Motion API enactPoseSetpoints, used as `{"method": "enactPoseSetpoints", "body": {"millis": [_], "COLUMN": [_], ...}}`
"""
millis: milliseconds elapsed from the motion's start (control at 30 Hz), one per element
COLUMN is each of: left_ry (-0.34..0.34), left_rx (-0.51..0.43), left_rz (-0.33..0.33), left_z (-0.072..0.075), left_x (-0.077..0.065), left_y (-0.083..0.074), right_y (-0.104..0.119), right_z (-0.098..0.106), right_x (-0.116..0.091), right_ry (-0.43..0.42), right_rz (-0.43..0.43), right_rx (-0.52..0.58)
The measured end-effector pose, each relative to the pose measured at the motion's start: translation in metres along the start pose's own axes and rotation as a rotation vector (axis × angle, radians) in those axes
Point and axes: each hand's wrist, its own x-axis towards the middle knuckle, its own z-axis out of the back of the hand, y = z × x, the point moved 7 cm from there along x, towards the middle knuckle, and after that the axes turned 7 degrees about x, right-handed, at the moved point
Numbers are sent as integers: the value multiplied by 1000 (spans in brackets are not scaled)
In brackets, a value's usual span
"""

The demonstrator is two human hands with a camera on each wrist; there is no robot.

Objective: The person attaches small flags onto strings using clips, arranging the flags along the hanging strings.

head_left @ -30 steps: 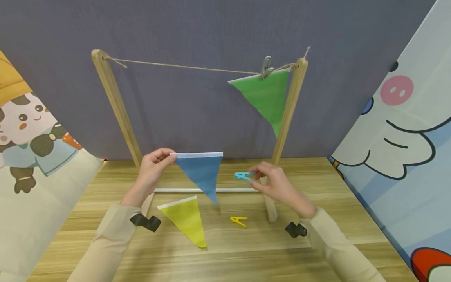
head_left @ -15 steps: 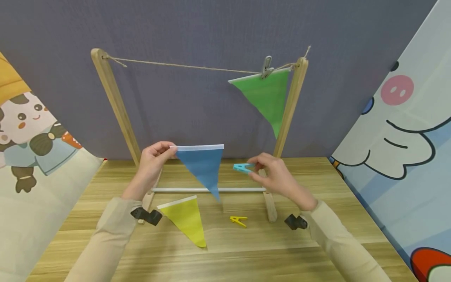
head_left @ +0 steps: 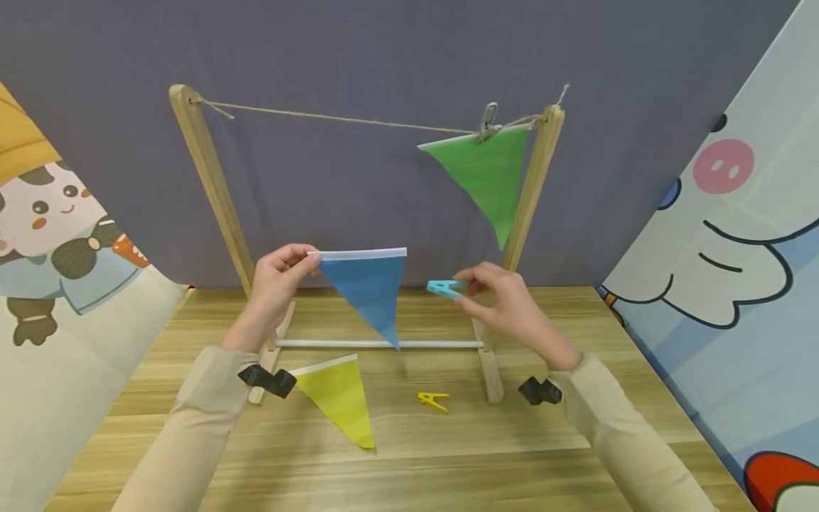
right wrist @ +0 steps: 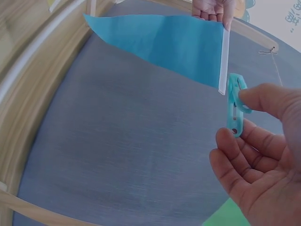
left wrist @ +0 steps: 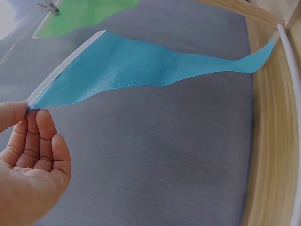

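Note:
My left hand [head_left: 275, 284] pinches the white-edged top left corner of a blue triangular pennant [head_left: 367, 288], which hangs point down in front of the wooden frame. In the left wrist view the pennant [left wrist: 117, 66] stretches out from thumb and fingertips. My right hand [head_left: 502, 302] pinches a light blue clothespin [head_left: 444, 287] by its handle ends, its nose toward the pennant. Seen from the right wrist, the clothespin [right wrist: 235, 106] is just off the pennant's white edge [right wrist: 225, 61]. A green pennant [head_left: 486, 174] hangs from the string [head_left: 333, 117], held by a metal clip [head_left: 489, 122].
A yellow pennant [head_left: 339, 398] and a yellow clothespin [head_left: 433, 401] lie on the wooden table [head_left: 448, 476]. Wooden posts [head_left: 214, 178] hold up the string, and a white rod [head_left: 339, 344] joins their feet. A grey panel [head_left: 320, 199] stands behind.
Both hands have risen toward the string, carrying the blue pennant and the light blue clothespin with them. The hanging green pennant and the things on the table have stayed put.

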Motion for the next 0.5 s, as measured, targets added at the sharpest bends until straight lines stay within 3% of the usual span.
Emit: {"method": "enactPoseSetpoints", "body": {"millis": [500], "left_ry": [-21], "left_rx": [-8], "left_rz": [-21], "left_z": [-6], "left_x": [16], "left_y": [-22], "right_y": [7], "right_z": [18], "right_x": [22], "right_ry": [4], "right_rz": [4], "right_rx": [-50]}}
